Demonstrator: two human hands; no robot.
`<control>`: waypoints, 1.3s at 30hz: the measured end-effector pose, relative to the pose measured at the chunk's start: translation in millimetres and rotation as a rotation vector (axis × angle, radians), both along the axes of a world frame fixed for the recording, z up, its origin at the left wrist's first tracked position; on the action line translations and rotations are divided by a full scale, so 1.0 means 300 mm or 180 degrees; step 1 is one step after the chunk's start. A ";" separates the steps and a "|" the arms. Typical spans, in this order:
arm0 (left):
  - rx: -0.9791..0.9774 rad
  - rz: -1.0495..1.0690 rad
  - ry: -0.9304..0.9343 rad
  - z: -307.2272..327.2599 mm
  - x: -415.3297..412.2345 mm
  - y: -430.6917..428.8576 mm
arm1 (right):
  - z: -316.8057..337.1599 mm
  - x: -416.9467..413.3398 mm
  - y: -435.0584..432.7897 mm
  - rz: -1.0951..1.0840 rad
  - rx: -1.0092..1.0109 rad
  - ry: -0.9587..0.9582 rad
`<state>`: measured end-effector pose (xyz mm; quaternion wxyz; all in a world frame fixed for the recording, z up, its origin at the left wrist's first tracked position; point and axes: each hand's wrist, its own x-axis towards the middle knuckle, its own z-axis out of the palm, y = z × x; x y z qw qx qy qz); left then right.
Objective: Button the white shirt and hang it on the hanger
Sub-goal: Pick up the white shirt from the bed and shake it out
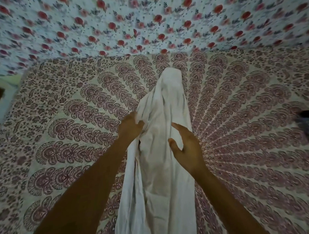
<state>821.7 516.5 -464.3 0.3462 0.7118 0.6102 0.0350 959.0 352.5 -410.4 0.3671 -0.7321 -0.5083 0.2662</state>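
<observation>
1. White shirt (163,169) sits mid-frame over the bed's mandala-print bedspread (239,130), gathered into one long narrow bundle.
2. Long axis runs straight away from the person: the near end leaves the frame at the bottom, and the far end is a rounded fold towards the floral cloth (146,20) at the back.
3. Can't tell which end is the collar. No placket or buttons show.
4. Left hand (131,125) has its fingers curled into a bunch of fabric on the bundle's left edge. This is probably the anchor grip, holding the cloth in place while the other side is worked.
5. Right hand (186,147) is wide, with thumb and forefinger spread, laid flat on the bundle's right side and pinching nothing. It looks set to spread or flatten the cloth.
6. Judgement: this is an early stage. The shirt needs opening out flat before the button edges can be found.
7. No hanger in view.
8. Can't tell whether the far end rests on the bed or is lifted.
</observation>
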 end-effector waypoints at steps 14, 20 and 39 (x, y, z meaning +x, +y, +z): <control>-0.1164 0.0586 -0.2040 0.028 0.153 0.105 | -0.111 0.006 0.176 -0.0252 -0.0020 0.0695; -0.0653 -0.0555 -0.2326 0.202 0.162 -0.102 | 0.026 0.061 0.192 -0.1203 -0.0197 0.2151; -0.1083 0.0629 -0.1132 0.294 -0.058 -0.483 | 0.102 0.061 -0.231 -0.1789 -0.0465 0.1670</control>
